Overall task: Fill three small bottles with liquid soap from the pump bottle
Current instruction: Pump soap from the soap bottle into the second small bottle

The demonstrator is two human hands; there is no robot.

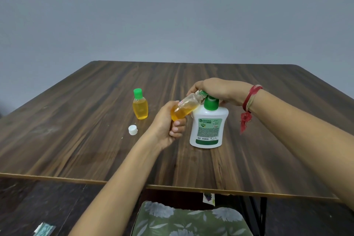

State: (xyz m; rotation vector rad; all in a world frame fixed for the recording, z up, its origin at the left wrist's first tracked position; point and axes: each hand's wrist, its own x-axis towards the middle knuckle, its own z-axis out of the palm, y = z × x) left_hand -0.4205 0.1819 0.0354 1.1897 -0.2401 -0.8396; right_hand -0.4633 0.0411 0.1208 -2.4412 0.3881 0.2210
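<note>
A white pump bottle [207, 126] with a green pump head stands on the wooden table [95, 140]. My right hand [216, 90] rests on top of its pump head. My left hand [168, 126] grips a small clear bottle [184, 107], tilted, its open mouth up at the pump's nozzle; it holds orange-yellow liquid in its lower part. A second small bottle [140, 106] with a green cap stands upright to the left, nearly full of the same liquid. A loose white cap [132, 130] lies on the table in front of it.
The table's near edge [172, 187] runs across the lower part of the view. Below it are a green floral cushion [187, 220] and a dark floor. A grey wall stands behind the table. A red thread band circles my right wrist [249, 99].
</note>
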